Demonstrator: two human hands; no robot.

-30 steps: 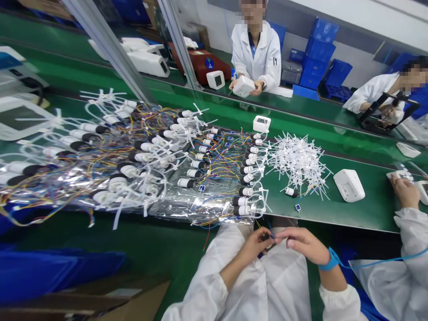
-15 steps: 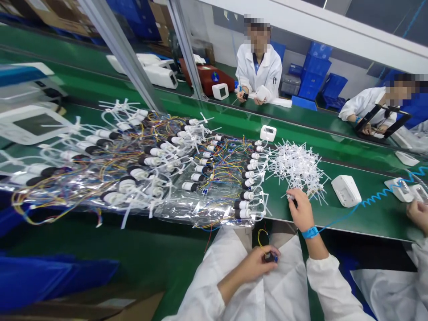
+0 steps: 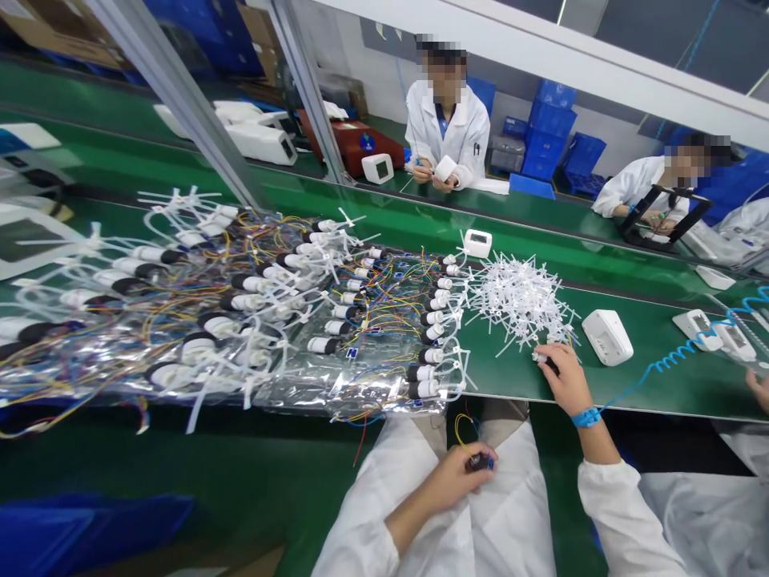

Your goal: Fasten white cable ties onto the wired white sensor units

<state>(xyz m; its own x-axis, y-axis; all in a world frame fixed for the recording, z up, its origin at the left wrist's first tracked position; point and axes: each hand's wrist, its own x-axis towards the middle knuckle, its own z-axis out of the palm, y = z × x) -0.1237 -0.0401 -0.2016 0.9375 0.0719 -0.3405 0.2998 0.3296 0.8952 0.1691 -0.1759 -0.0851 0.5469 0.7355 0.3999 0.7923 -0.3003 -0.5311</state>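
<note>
Black component (image 3: 477,462), blue at one edge, trails looping yellow wires (image 3: 456,426)

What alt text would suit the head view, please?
The left hand holds a small black wired part at the lap; the right hand, a white-tipped dark part by heaped white plastic pieces on a green worktop bearing many white-and-black cylinders.

We're in factory assy. area: grn bench (image 3: 489,370), wired parts (image 3: 424,389) in rows, co-workers (image 3: 445,128) in wht coats (image 3: 638,184), blue crates (image 3: 544,144).
</note>
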